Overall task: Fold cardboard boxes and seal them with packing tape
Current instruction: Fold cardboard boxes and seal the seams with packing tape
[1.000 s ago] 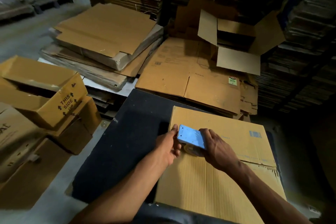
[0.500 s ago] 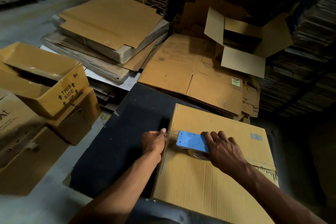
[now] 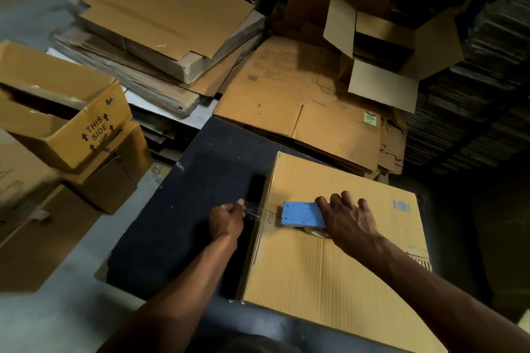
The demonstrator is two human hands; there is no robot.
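**Tape drawn over the box edge, 2 hands at work**

The right hand (image 3: 348,216) has its grip wrapped over the blue tape dispenser (image 3: 301,214), fingers curled across its top, pressing it onto the upper face of the closed cardboard box (image 3: 329,266). The tape roll (image 3: 317,231) shows just under that grip, toward the person. Left of the dispenser, a strip of clear tape (image 3: 253,209) runs off the box's left edge to the left hand (image 3: 226,221), whose grip is clamped together on the tape's free end, fingers curled, just beside the box's side wall. The box lies on the dark counter (image 3: 186,209), which stretches left of and beyond the left hand's grip. Past both grips lie flattened cartons (image 3: 298,100) and an open box (image 3: 381,46) with its flaps up. Far left of the left grip sits a carton marked "THIS SIDE UP" (image 3: 74,126).
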